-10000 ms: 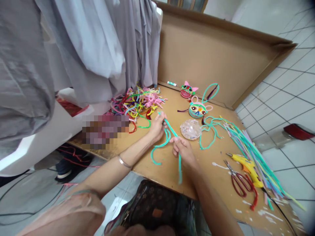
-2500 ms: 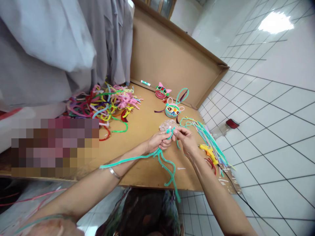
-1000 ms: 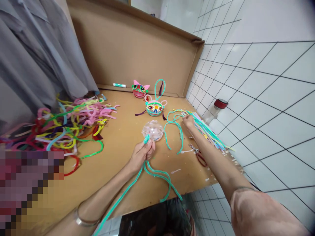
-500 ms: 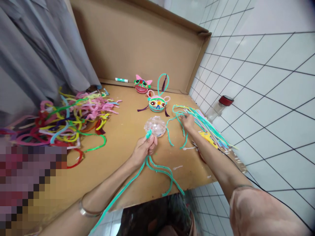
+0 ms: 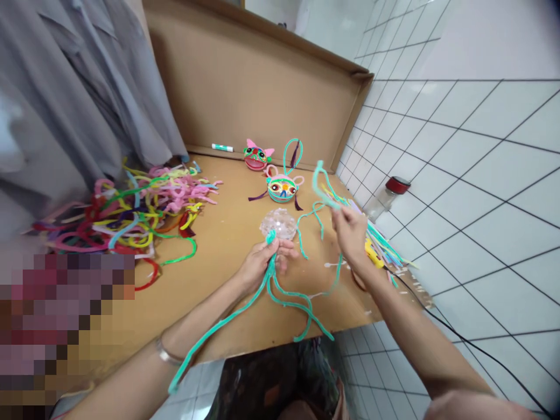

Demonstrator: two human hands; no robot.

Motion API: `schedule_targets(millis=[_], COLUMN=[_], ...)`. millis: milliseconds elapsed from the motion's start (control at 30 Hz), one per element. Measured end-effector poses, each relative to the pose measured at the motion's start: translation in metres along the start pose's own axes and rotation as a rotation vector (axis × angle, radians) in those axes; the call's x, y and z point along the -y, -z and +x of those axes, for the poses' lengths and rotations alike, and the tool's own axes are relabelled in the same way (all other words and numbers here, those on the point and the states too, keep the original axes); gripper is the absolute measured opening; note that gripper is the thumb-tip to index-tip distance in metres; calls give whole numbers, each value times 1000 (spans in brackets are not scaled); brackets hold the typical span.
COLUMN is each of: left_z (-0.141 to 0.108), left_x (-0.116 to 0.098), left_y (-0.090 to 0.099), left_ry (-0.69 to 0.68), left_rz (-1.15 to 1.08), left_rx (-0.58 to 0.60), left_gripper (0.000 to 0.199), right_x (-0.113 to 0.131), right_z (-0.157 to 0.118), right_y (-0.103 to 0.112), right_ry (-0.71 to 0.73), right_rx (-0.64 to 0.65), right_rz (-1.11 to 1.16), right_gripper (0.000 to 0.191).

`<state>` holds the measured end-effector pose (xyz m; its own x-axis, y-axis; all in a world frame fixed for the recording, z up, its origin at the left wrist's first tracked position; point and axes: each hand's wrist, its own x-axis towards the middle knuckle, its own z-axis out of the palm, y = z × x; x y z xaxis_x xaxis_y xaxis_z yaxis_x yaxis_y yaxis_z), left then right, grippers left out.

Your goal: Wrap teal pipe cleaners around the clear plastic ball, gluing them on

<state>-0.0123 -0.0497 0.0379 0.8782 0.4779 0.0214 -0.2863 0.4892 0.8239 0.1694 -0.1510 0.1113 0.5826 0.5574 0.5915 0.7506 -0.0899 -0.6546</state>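
Observation:
My left hand [image 5: 265,259] pinches a bundle of teal pipe cleaners [image 5: 271,265] near its twisted top, its other fingers loosely spread. Long teal strands hang from the bundle toward the table's front edge. Just beyond these fingers sits a clear faceted ball [image 5: 279,224]. To the right, my right hand [image 5: 350,230] is raised, closed on a bent teal pipe cleaner [image 5: 326,192] that is partly blurred. One end of it dangles below the hand. Loose teal pieces [image 5: 315,208] lie between the ball and my right hand.
Two decorated animal heads [image 5: 282,188] and a marker [image 5: 222,147] are by the cardboard back wall [image 5: 258,76]. Mixed pipe cleaners [image 5: 144,216] pile up at left. At right are straight pipe cleaners [image 5: 389,248], a yellow tool [image 5: 374,254] with a cord, and a red-lidded jar [image 5: 385,198].
My right hand has lifted from the loose teal pieces and come nearer, bringing a teal pipe cleaner with it. The fingers of my left hand have loosened around the bundle. The view has shifted slightly.

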Motion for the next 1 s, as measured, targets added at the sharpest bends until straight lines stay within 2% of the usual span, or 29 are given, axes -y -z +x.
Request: schedule_targets(millis=[67, 167, 200, 267, 367, 467, 567, 633, 667, 800, 900, 1000], left_z=[-1, -3, -3, -3, 1, 7, 12, 13, 13, 10, 11, 10], left_x=[-3, -13, -16, -23, -31, -37, -43, -45, -45, -41, -34, -26], left_y=[0, -1, -1, -1, 0, 3, 7, 9, 9, 12, 15, 16], left_ry=[46, 39, 16, -27, -34, -31, -24, -11, 0, 4, -46, -103], left_rz=[-66, -175, -211, -286, -409, -490, -496, -473, -454, -302, -112, 91], left_rx=[8, -24, -43, -84, -150, -277, -521, -614, -615, -499, -404, -331], left_gripper=[35, 26, 24, 21, 28, 34, 35, 34, 33, 28, 27, 37], right_x=[20, 42, 47, 53, 52, 41, 29, 23, 21, 20, 22, 28], right_z=[-47, -104, -118, -138, -160, -179, -192, -198, -200, -207, -211, -212], right_y=[2, 0, 0, 2, 14, 27, 35, 37, 38, 40, 43, 49], right_ry=[145, 201, 185, 228, 324, 173, -58, -197, -254, -383, -387, -307], right_rx=[173, 465, 486, 523, 518, 574, 645, 678, 696, 780, 822, 882], right_rz=[-287, -610, -685, -696, -517, -302, -153, -84, -58, -48, -83, -137], right_gripper=[26, 23, 22, 19, 37, 49, 54, 57, 58, 58, 56, 51])
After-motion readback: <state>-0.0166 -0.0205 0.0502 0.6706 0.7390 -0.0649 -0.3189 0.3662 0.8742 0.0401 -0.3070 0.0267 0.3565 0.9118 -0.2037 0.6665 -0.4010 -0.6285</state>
